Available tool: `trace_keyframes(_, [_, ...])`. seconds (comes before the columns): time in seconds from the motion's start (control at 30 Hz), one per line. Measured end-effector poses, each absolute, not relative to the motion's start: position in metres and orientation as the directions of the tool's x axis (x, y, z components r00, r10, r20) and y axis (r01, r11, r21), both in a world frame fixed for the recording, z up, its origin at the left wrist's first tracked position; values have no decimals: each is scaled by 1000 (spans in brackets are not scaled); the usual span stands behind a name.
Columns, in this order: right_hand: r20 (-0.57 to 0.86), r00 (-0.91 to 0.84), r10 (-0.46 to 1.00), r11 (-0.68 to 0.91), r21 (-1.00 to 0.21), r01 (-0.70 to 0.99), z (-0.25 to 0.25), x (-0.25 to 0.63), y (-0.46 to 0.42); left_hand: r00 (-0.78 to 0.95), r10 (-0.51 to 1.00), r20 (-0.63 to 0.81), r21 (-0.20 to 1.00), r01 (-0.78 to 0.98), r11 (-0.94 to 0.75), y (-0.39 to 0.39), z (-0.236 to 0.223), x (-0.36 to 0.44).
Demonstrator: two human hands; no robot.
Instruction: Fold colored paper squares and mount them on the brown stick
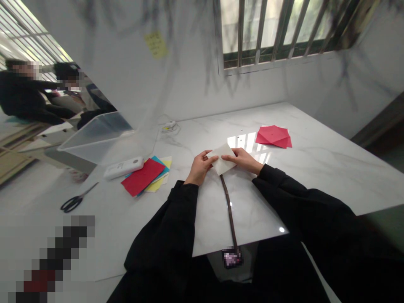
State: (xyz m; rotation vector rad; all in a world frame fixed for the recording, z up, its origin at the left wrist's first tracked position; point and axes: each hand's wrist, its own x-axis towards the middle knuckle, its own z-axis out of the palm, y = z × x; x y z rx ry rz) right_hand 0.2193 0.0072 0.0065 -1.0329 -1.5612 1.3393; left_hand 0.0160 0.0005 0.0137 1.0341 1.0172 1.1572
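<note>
Both my hands hold a small white sheet of paper [222,159] just above the white marble table [315,168]. My left hand [199,167] pinches its left edge with thumb on top. My right hand [244,160] pinches its right side, fingers closed on it. Both arms are in black sleeves. A thin dark strap [229,208] runs from under the paper toward me along the table.
A folded red paper [274,136] lies beyond my right hand. To the left lie a stack of coloured sheets with red on top [144,176], a white flat device [123,167], black scissors [75,201] and a clear plastic bin [97,136]. Two people sit far left.
</note>
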Motion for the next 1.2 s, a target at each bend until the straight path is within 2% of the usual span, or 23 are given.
trace_keyframes(0.13, [58, -304, 951, 82, -994, 66, 2, 219, 9, 121, 990, -77, 978, -184, 99, 1, 12, 15])
trace_keyframes(0.5, [17, -265, 964, 14, -1000, -14, -2, 222, 13, 19, 998, -62, 955, -289, 65, 6, 11, 12])
trace_keyframes(0.9, [36, -270, 962, 35, -999, -10, -4, 223, 15, 17, 996, -89, 956, -279, 90, 4, 17, 11])
trace_keyframes(1.2, [60, -240, 969, 56, -998, -21, -7, 221, 15, 228, 973, -21, 997, -62, 36, -5, 14, 19])
